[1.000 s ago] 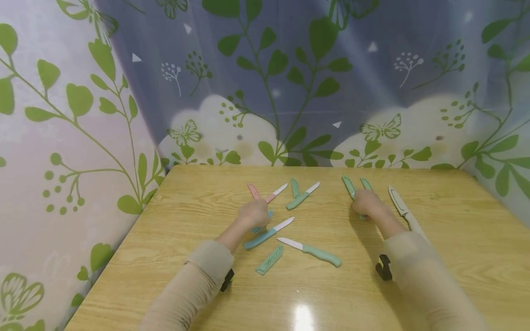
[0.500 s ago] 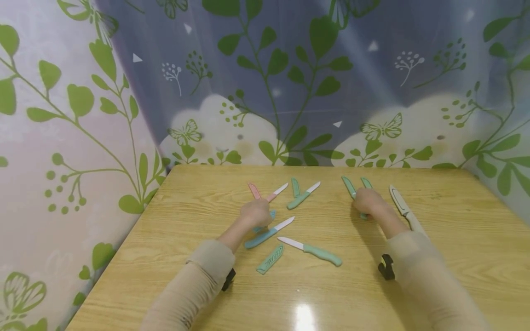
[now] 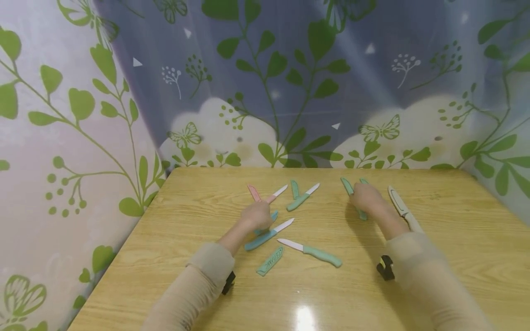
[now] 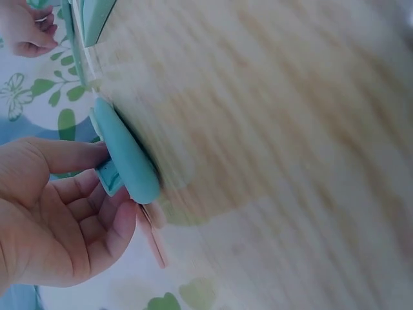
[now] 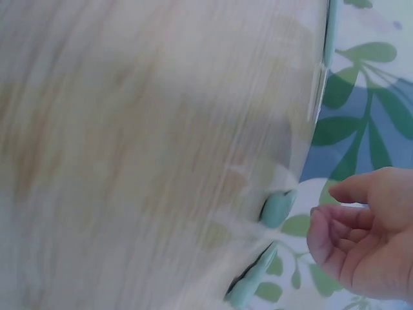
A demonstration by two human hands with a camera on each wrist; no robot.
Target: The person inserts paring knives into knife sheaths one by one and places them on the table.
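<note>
My left hand (image 3: 256, 215) pinches a blue knife sheath (image 4: 111, 178) between thumb and fingers. A blue-handled knife (image 3: 262, 240) with a white blade lies just in front of it, its handle overlapping the sheath in the left wrist view. Beyond that hand lie a pink sheath (image 3: 253, 192) and a pink knife (image 3: 278, 194), partly covered. Over on the right, my right hand (image 3: 367, 198) hovers by two green pieces, one a narrow green piece (image 3: 347, 185). In the right wrist view its fingers are loosely bent with nothing between them, beside a green handle end (image 5: 277, 208).
A green knife (image 3: 303, 197) and its sheath (image 3: 295, 188) lie mid-table at the back. Nearer are another green knife (image 3: 320, 256) and a lettered green sheath (image 3: 270, 261). A larger cream knife (image 3: 406, 211) lies at the right. A patterned curtain (image 3: 306, 92) hangs behind the wooden table.
The left hand and blue sheath have shifted slightly to the right. The right hand has moved a little and now covers more of one green piece. The knives stay put.
</note>
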